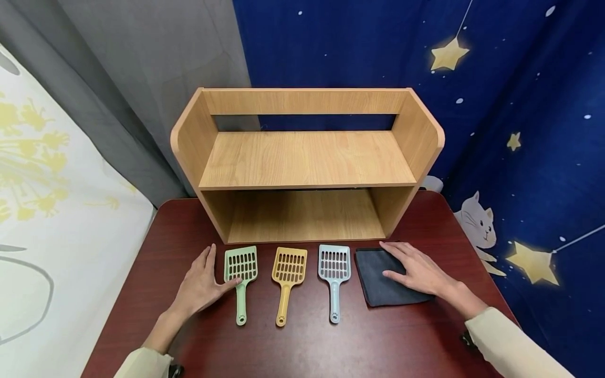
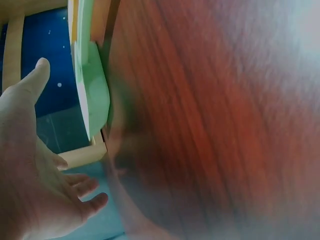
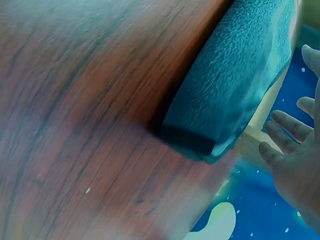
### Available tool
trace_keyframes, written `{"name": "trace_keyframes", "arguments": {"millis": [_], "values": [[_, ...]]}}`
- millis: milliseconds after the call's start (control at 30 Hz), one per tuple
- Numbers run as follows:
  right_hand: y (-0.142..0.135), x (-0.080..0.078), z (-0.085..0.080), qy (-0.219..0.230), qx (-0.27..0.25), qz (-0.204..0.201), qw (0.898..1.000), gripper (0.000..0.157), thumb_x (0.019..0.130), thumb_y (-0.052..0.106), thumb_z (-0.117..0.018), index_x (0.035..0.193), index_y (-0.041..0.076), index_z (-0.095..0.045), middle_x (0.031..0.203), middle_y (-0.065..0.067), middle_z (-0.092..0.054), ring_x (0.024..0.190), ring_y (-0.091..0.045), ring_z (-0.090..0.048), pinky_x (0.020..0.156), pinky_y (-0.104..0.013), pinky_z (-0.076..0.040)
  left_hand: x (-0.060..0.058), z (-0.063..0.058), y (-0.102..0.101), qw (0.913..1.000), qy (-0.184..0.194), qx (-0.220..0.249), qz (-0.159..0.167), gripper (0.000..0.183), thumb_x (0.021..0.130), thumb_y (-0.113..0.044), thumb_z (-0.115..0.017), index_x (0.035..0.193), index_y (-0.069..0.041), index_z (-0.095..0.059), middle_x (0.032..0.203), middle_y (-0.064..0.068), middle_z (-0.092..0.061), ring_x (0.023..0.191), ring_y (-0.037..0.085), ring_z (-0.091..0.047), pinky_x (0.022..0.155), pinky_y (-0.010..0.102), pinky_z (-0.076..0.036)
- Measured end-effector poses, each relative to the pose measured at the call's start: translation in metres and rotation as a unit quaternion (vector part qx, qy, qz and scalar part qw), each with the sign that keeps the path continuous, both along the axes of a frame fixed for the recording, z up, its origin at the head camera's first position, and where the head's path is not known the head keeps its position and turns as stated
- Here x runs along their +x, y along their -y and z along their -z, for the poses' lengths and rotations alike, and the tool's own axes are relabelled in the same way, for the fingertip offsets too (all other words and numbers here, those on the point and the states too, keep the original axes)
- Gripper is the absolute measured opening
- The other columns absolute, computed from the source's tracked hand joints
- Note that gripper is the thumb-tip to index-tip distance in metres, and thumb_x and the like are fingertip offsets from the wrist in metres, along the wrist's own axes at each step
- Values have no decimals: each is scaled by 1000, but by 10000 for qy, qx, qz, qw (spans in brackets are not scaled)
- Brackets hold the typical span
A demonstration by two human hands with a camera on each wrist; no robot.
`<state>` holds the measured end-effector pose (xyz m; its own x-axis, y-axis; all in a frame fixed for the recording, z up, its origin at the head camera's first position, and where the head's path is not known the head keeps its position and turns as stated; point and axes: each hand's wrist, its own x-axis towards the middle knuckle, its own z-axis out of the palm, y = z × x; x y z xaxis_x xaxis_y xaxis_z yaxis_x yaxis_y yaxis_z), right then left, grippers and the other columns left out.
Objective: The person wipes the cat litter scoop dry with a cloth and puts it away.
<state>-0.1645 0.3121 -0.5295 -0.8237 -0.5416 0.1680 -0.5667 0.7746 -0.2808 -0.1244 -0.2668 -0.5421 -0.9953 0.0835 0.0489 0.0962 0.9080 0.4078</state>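
Observation:
Three slotted litter scoops lie in a row on the dark red table, handles toward me: a green scoop (image 1: pixel 241 294), a yellow scoop (image 1: pixel 284 299) and a light blue scoop (image 1: pixel 334 296). My left hand (image 1: pixel 200 281) is beside the green one, fingers extended, its thumb overlapping that scoop's lower head in the head view. The left wrist view shows the thumb apart from the green scoop (image 2: pixel 92 85). At the right lies a folded dark cloth (image 1: pixel 385 286), thick and fuzzy in the right wrist view. Over it is my right hand (image 1: pixel 418 270), fingers straight and spread, gripping nothing.
A two-tier wooden shelf (image 1: pixel 307 186) stands at the back of the table (image 1: pixel 302 352), just behind the scoops. A blue curtain (image 1: pixel 340 47) with stars and a grey curtain (image 1: pixel 156 47) hang behind. White patterned fabric (image 1: pixel 61 252) borders the left side.

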Motion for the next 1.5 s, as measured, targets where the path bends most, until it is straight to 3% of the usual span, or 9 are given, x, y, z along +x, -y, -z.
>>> {"name": "trace_keyframes", "arguments": {"millis": [367, 600, 833, 1133, 1333, 1500], "values": [[26, -16, 6, 254, -408, -222, 9986, 78, 91, 41, -84, 156, 11, -52, 151, -11, -58, 137, -31, -55, 108, -56, -47, 10, 4, -14, 9992, 141, 186, -329, 128, 81, -65, -83, 162, 12, -20, 153, 39, -38, 139, 58, -40, 97, 71, -47], [35, -27, 14, 555, -453, -358, 9968, 77, 92, 34, -84, 158, 9, -50, 152, -12, -58, 139, -34, -54, 108, -58, -47, 14, 9, -20, 9977, 266, 352, -517, 132, 78, -64, -87, 159, 17, -21, 149, 43, -38, 139, 59, -38, 101, 69, -46], [40, -39, 20, 793, -586, -522, 9938, 76, 89, 20, -87, 155, 5, -53, 145, -16, -63, 134, -37, -59, 106, -57, -49, 17, 14, -26, 9983, 177, 271, -478, 131, 75, -60, -91, 155, 21, -26, 143, 44, -43, 132, 59, -43, 102, 70, -44], [44, -51, 23, 1208, -817, -567, 9877, 74, 88, 18, -87, 152, 4, -55, 140, -16, -66, 123, -32, -66, 102, -55, -51, 16, 16, -29, 9987, 29, 258, -431, 122, 77, -53, -91, 152, 22, -32, 136, 42, -48, 126, 56, -47, 96, 68, -45], [44, -55, 24, 1531, -851, -509, 9832, 74, 88, 20, -87, 153, 5, -54, 144, -16, -64, 121, -31, -66, 102, -53, -52, 15, 14, -30, 9988, 131, 247, -408, 115, 78, -48, -91, 150, 21, -36, 135, 41, -50, 127, 55, -47, 99, 68, -44], [43, -55, 19, 1556, -814, -400, 9836, 75, 86, 21, -88, 152, 6, -55, 136, -14, -69, 113, -27, -67, 96, -50, -54, 15, 12, -31, 9983, 332, 340, -347, 108, 80, -42, -92, 149, 21, -39, 134, 38, -51, 127, 53, -49, 103, 65, -44]]}}
